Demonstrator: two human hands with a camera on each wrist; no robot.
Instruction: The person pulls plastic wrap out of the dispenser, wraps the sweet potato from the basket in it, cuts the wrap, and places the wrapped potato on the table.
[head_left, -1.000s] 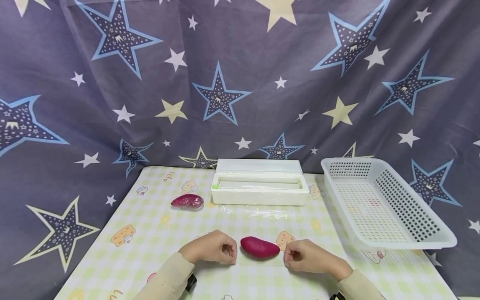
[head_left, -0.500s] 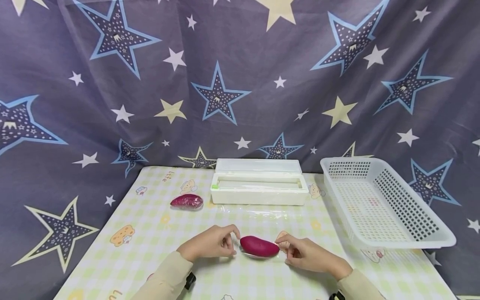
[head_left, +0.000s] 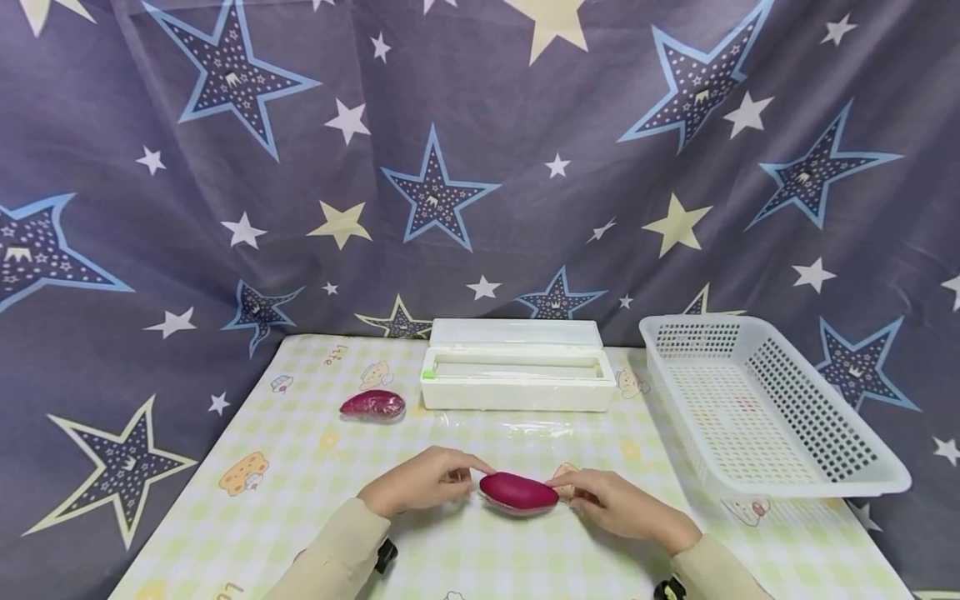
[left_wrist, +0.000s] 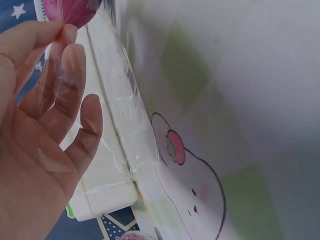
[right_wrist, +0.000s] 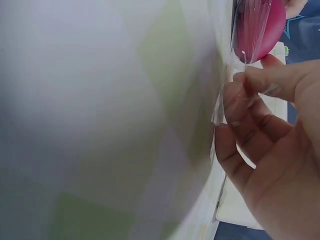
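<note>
A magenta sweet potato lies on clear cling film at the middle front of the table, with film drawn up along its near side. At its left end is my left hand, the index fingertip right at the tip; in the left wrist view its thumb and finger pinch the film. My right hand sits at the other end, also pinching film between thumb and index finger, as the right wrist view shows. Film folds cross the sweet potato there.
A white cling film box with its lid raised stands at the back. To its left lies a second sweet potato wrapped in film. A white perforated basket occupies the right side. A starry curtain hangs behind the table.
Both hands have gone from curled fingers beside the sweet potato to index fingers reaching its two ends. The film at its near side has come up against it.
</note>
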